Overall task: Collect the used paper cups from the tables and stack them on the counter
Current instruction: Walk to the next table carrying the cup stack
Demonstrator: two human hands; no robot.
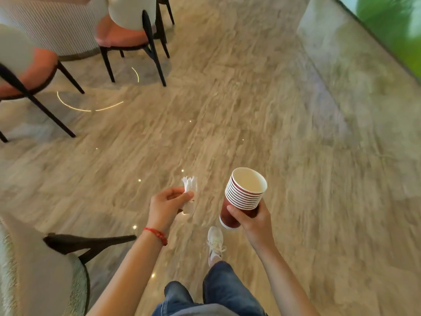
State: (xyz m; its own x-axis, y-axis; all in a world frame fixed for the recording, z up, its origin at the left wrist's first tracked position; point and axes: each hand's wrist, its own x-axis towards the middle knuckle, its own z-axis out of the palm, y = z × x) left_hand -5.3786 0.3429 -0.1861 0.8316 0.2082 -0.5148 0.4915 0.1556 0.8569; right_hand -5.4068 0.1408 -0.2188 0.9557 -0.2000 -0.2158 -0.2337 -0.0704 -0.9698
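A stack of several nested red paper cups (245,196) with white rims and a pale inside is tilted slightly left, held around its lower part by my right hand (255,218). My left hand (167,205), with a red string bracelet at the wrist, pinches a crumpled white paper napkin (190,190) between thumb and fingers. Both hands are in front of me at waist height above the floor. No table top or counter surface with cups shows in the head view.
Shiny beige stone floor (227,115) stretches ahead. Two chairs with pink seats and black legs (127,35) stand at the upper left by a ribbed white table base (57,26). A pale green chair (45,270) is close at the lower left. A grey wall (355,65) runs along the right.
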